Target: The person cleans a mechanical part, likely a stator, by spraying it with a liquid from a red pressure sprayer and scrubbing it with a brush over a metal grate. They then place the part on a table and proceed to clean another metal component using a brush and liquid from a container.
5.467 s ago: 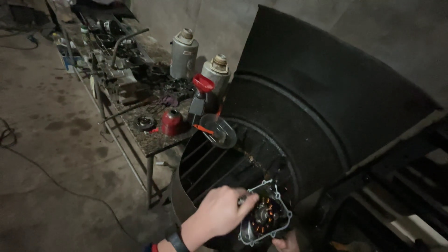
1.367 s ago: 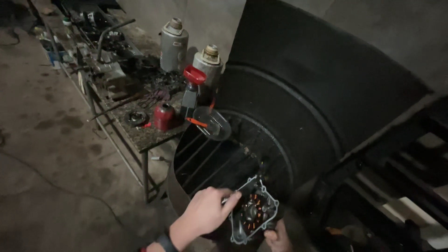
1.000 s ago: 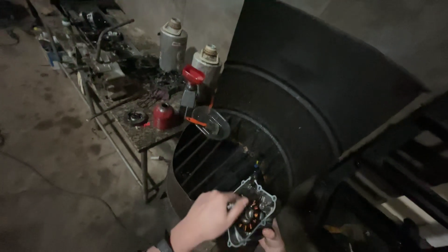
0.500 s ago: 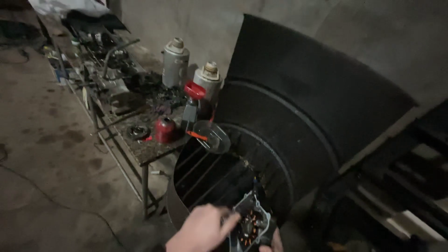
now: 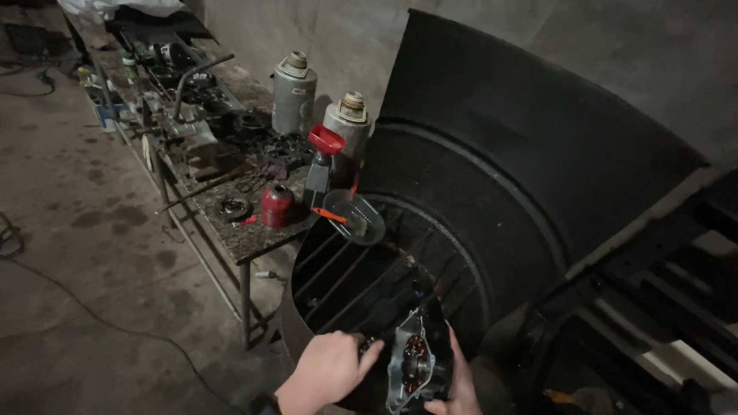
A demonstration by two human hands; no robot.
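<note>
I hold a grey metal engine cover with copper coils inside, turned nearly edge-on at the bottom of the view. My right hand grips its right rim from below. The curled fingers of my left hand close on its dark left side. Both hands hover over a large round black tub with a barred grate inside. A tall black curved panel rises behind the tub.
To the left, a cluttered metal workbench carries two grey canisters, a red funnel on a dark bottle, a red can, and a round clear lid overhanging the tub. A cable crosses the concrete floor. Dark steps lie right.
The cover has turned from face-up to nearly edge-on and dropped lower in view. My left hand slid from on top of it to its left side. The view shifted slightly.
</note>
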